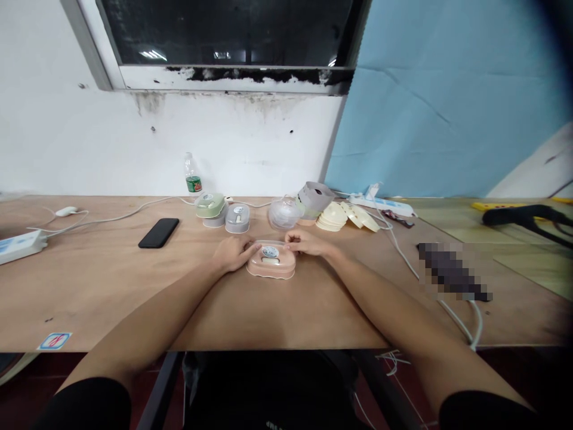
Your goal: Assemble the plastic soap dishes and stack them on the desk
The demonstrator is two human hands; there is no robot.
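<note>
A pink plastic box (271,269) with a clear cover and a round label on top rests on the table in front of me. My left hand (233,253) grips its left side, the thumb lying on the top edge and the fingers curled behind. At the back right corner, my right hand (307,243) pinches the rim between thumb and bent fingers. Exactly what the right fingertips hold there is too small to tell. Beyond the left hand sit a grey box (237,219) and a green box (210,205) stacked on another grey one.
Clear plastic covers (285,213), stacked grey rings (314,196) and several cream lids (332,216) stand behind the right hand. A black phone (159,233) and a bottle (192,174) are to the left. White power strips (385,204) and cables lie on both sides.
</note>
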